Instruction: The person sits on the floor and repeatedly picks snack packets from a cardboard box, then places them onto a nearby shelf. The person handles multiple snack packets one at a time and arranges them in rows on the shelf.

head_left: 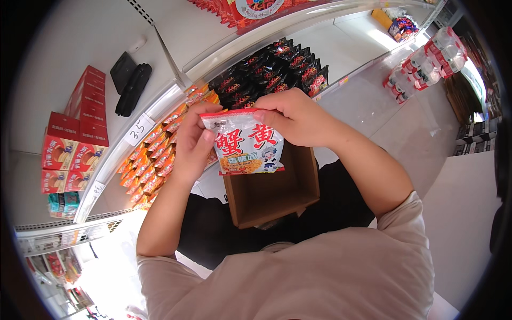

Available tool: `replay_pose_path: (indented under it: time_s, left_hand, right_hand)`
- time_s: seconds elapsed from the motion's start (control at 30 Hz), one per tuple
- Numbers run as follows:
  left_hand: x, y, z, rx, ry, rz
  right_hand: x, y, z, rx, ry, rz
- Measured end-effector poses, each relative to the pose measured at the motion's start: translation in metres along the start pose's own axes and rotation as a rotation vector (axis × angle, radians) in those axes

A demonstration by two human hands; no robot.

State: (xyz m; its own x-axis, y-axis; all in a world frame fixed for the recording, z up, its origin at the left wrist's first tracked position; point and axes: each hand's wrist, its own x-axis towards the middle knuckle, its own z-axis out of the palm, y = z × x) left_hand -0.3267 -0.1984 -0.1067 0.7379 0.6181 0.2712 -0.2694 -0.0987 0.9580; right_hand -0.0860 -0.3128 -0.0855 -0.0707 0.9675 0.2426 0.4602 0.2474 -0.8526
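Note:
Between both hands I hold up a white and red snack bag, its printed front facing me and its red top edge uppermost. My left hand grips its upper left corner, thumb on the front. At the upper right corner my right hand pinches the edge between thumb and fingers. Below and behind the bag, an open cardboard box sits between my legs; its visible inside is bare. Just beyond my hands, rows of black snack bags and orange snack bags stand on the shelf.
Red boxes are stacked on the shelf at left, near a black pouch. The shelf's curved front edge carries price tags. Clear plastic jars with red labels stand on the floor at far right.

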Motion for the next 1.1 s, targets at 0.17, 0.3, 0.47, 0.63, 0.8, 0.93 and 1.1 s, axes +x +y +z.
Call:
replay_pose_path:
  time_s: [0.17, 0.3, 0.47, 0.63, 0.8, 0.93, 1.1]
  left_hand:
    - [-0.007, -0.004, 0.009, 0.073, -0.040, -0.305]
    - [-0.002, 0.005, 0.012, 0.139, -0.018, -0.400]
    - [0.002, 0.016, 0.012, 0.283, -0.051, -0.465]
    - [0.002, 0.038, 0.021, 0.407, -0.052, -0.516]
    - [0.012, 0.090, 0.011, 0.468, -0.015, -0.368]
    - [0.045, 0.121, -0.030, 0.451, 0.175, 0.005]
    - [0.156, 0.135, -0.115, 0.385, 0.469, -0.029]
  right_hand:
    - [0.002, 0.009, 0.001, 0.108, 0.114, 0.015]
    - [0.001, 0.007, 0.004, 0.113, 0.196, 0.073]
    - [-0.001, 0.001, 0.001, 0.094, 0.190, -0.002]
    - [-0.005, -0.006, -0.007, 0.004, 0.104, -0.171]
    - [-0.008, -0.027, -0.019, 0.154, 0.295, -0.237]
    - [-0.010, -0.020, -0.034, 0.446, 0.530, -0.140]
    - [-0.001, 0.002, -0.040, 0.430, 0.553, 0.015]
